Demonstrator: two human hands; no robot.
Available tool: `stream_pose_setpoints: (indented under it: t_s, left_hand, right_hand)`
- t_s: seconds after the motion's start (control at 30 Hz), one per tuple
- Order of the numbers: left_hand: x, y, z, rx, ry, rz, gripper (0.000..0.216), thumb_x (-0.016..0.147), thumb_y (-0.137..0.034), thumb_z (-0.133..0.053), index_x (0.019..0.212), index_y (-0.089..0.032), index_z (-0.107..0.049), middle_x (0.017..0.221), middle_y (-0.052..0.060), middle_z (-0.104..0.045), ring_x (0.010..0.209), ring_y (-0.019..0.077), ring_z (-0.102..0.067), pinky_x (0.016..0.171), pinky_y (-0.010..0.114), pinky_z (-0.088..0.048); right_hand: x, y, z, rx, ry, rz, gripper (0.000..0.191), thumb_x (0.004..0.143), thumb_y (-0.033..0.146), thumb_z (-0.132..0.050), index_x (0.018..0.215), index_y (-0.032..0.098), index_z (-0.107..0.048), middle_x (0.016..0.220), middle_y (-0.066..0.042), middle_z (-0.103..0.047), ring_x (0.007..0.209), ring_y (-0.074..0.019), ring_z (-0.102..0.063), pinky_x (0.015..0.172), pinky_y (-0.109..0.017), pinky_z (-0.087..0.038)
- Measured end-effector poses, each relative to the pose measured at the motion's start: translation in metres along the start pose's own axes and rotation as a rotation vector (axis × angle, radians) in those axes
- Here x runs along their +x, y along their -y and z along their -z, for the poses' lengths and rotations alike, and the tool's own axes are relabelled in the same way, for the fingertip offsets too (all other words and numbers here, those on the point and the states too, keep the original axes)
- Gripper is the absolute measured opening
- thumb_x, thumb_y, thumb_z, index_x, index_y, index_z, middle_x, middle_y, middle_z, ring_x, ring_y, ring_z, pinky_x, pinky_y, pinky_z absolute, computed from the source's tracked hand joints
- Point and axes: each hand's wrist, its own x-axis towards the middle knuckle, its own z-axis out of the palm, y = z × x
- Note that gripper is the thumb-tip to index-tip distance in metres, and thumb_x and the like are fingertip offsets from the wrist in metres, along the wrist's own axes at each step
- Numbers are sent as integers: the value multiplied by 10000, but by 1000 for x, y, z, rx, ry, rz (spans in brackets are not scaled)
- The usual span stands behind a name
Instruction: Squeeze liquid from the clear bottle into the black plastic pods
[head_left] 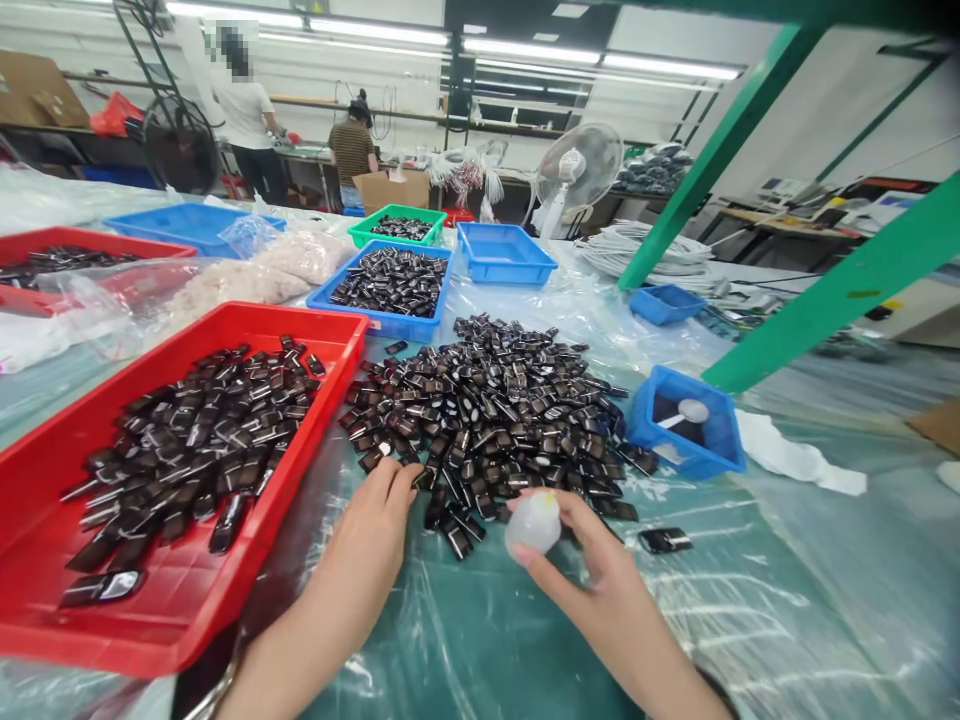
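A large loose heap of small, glossy black, flat oblong pieces is spread on a green tabletop covered with clear plastic sheeting; at the near left edge of the heap, the left hand is held palm down with its fingers bent together, the fingertips set against the outermost pieces; whether one is pinched there cannot be told. Just in front of the heap, a translucent white, rounded container with a yellowish spot on top is held in the right hand, thumb below and fingers around its far side, the grasp closed only as far as its width allows.

To the left of the heap stands a long, shallow red plastic tray, in which more black pieces are lying; to its right, a small, deep blue plastic bin is placed, with one stray piece nearer the front.

Pieces are best drawn singly from the heap's edge, so that the rest are not dragged along; the rounded container is best kept lightly gripped and clear of the heap, since its soft-looking wall might be dented by a hard squeeze.
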Motion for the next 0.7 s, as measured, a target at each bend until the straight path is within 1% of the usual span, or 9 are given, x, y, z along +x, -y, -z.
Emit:
stream_pose_setpoints:
  t_s: [0.1, 0.17, 0.27, 0.33, 0.4, 0.47, 0.53, 0.63, 0.7]
  left_hand:
    - [-7, -5, 3, -129, 18, 3, 268, 965, -142, -266, 1062, -149, -516, 976, 100, -584, 797, 219, -662, 699, 376, -554]
    - [-10, -7, 5, -201, 21, 20, 218, 968, -176, -292, 1057, -163, -490, 1019, 113, -584, 862, 236, -658, 735, 400, -549]
    - [-14, -12, 8, -297, 15, 53, 178, 978, -208, -307, 1100, -191, -436, 1025, 103, -613, 964, 228, -645, 794, 376, -537]
    - [-16, -17, 11, -385, 30, 83, 174, 994, -229, -289, 1131, -214, -397, 959, 65, -644, 899, 183, -665, 736, 295, -542]
    - [-18, -23, 15, -520, 80, 129, 199, 1007, -259, -268, 1177, -243, -370, 871, 13, -646, 797, 145, -667, 673, 235, -529]
    - [-19, -29, 21, -653, 145, 194, 225, 1012, -301, -260, 1202, -273, -375, 839, -14, -625, 788, 135, -644, 687, 221, -511]
    - [-20, -33, 26, -700, 185, 282, 226, 1008, -353, -270, 1163, -289, -422, 863, -15, -615, 825, 146, -613, 690, 222, -491]
    - [-19, -34, 31, -690, 193, 343, 245, 990, -415, -308, 979, -262, -499, 837, -8, -598, 798, 161, -574, 625, 222, -456]
    - [-19, -33, 30, -666, 189, 296, 272, 981, -396, -332, 838, -236, -500, 713, -24, -537, 674, 143, -535, 564, 214, -422]
  right_hand:
    - [-3, -1, 6, 19, -10, -15, 277, 852, 342, -604, 1111, 297, -519, 1098, -51, -675, 1037, -247, -619, 879, -415, -485]
    - [-8, 2, 8, 102, 35, -39, 276, 881, 359, -585, 1142, 330, -498, 1111, -28, -668, 1039, -212, -618, 883, -364, -492]
    - [-17, 13, 7, 285, 281, -76, 231, 918, 393, -537, 1140, 342, -505, 1070, -16, -671, 973, -192, -637, 790, -304, -533]
    - [-20, 20, 3, 308, 458, -91, 219, 920, 403, -530, 1121, 316, -531, 1043, -28, -676, 941, -205, -646, 758, -310, -548]
    - [-18, 23, -4, 265, 548, -85, 270, 913, 386, -546, 1165, 292, -523, 1122, -53, -662, 1017, -226, -627, 858, -352, -528]
    - [-11, 21, -10, 228, 549, -77, 351, 928, 372, -531, 1261, 282, -464, 1273, -76, -595, 1151, -234, -561, 996, -396, -449]
    - [-2, 15, -14, 235, 494, -81, 385, 959, 385, -479, 1324, 290, -403, 1379, -81, -516, 1252, -228, -481, 1059, -423, -383]
    - [10, 5, -13, 321, 360, -97, 333, 978, 418, -437, 1293, 316, -404, 1369, -69, -528, 1253, -208, -484, 1021, -409, -411]
    - [14, 1, -9, 398, 289, -95, 291, 963, 430, -472, 1233, 326, -438, 1280, -50, -593, 1179, -191, -549, 970, -370, -448]
